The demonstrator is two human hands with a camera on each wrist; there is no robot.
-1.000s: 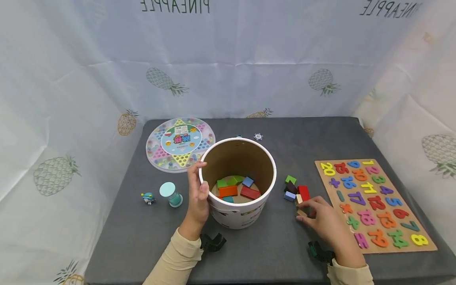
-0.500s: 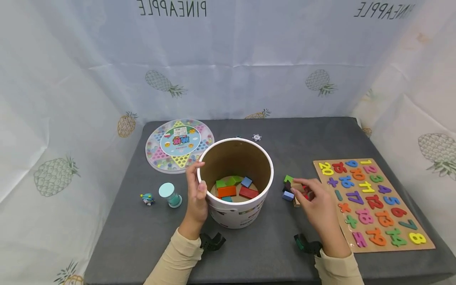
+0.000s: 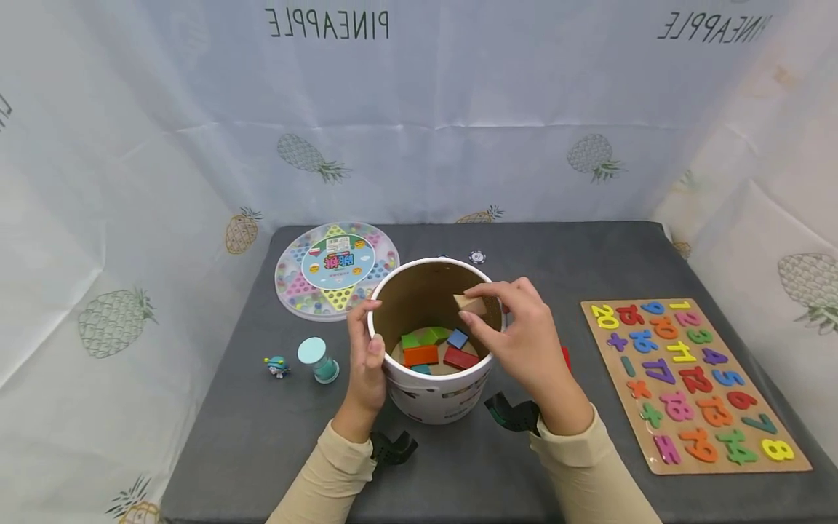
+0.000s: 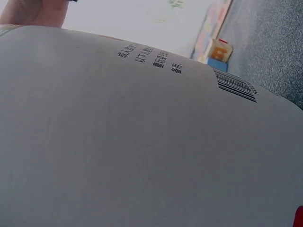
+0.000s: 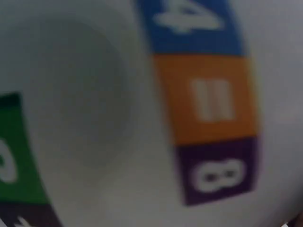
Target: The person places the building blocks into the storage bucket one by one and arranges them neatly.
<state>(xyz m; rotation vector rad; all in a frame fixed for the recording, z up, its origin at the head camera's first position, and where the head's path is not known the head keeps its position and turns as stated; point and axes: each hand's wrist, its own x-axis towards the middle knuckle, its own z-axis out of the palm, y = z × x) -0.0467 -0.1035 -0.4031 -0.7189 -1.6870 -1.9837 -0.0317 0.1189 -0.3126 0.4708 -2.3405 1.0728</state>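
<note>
A white bucket [image 3: 424,404] with a brown inside stands mid-table. My left hand [image 3: 366,367] grips its left side, fingertips at the rim and thumb on the outer wall. Over the bucket's opening my right hand [image 3: 527,331] pinches a plain wooden block [image 3: 473,305] between thumb and fingers. On the bucket's floor lie several coloured blocks, among them an orange block [image 3: 420,355], a red block [image 3: 461,358] and a blue block [image 3: 457,338]. The left wrist view is filled by the bucket's wall [image 4: 132,142]; printed numbers on the bucket [image 5: 94,142] show blurred in the right wrist view.
Right of the bucket, a red block [image 3: 567,358] peeks out behind my right wrist. A number board [image 3: 644,458] lies at the right. On the left are a teal sand timer [image 3: 318,359], a small figurine [image 3: 277,366] and a round game board [image 3: 297,302]; a chip [image 3: 477,257] lies behind.
My right hand has picked up the wooden block from the small pile at the right and carried it left over the bucket. My left hand keeps its grip on the bucket.
</note>
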